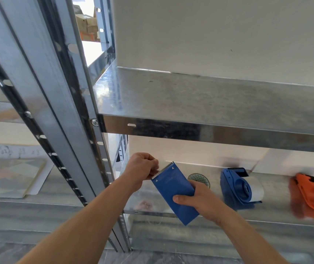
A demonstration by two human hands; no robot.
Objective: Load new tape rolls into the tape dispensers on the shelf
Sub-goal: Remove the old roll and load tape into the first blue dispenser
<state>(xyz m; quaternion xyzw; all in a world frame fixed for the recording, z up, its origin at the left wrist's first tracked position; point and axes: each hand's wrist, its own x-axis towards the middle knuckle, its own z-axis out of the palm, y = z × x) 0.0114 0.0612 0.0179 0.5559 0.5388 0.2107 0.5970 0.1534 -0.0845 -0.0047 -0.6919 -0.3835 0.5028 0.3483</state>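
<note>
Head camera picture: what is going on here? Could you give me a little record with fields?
Place: metal shelf
Holding: right hand grips the held blue dispenser around its lower body
Pulling: left hand fingers pinch the clear tape end at the toothed blade
Lying on the shelf: second blue dispenser with a white roll in it; orange dispenser to its right
Stage: tape seemingly being drawn across the blade

blue dispenser (pixel 175 195) in right hand (pixel 200 201)
</note>
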